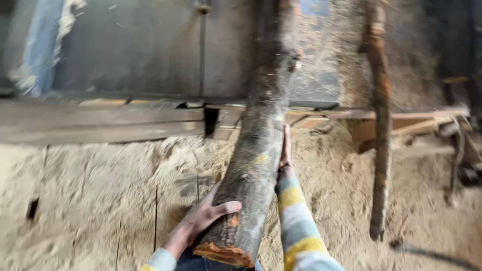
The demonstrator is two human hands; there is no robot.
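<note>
Head view: over the sawdust-covered bench (90, 200) we hold the log (256, 150) lifted lengthwise toward the saw blade (202, 55), uncut as yet, left hand (208, 217) cupping its near end, right hand (285, 150) flat against its side.

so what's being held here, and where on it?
A long grey-brown bark-covered log: left hand grips near its orange cut end, right hand braces its side further up.

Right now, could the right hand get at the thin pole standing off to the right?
Probably not: the right hand is pressed to the log, and the pole stands apart across open sawdust.
</note>
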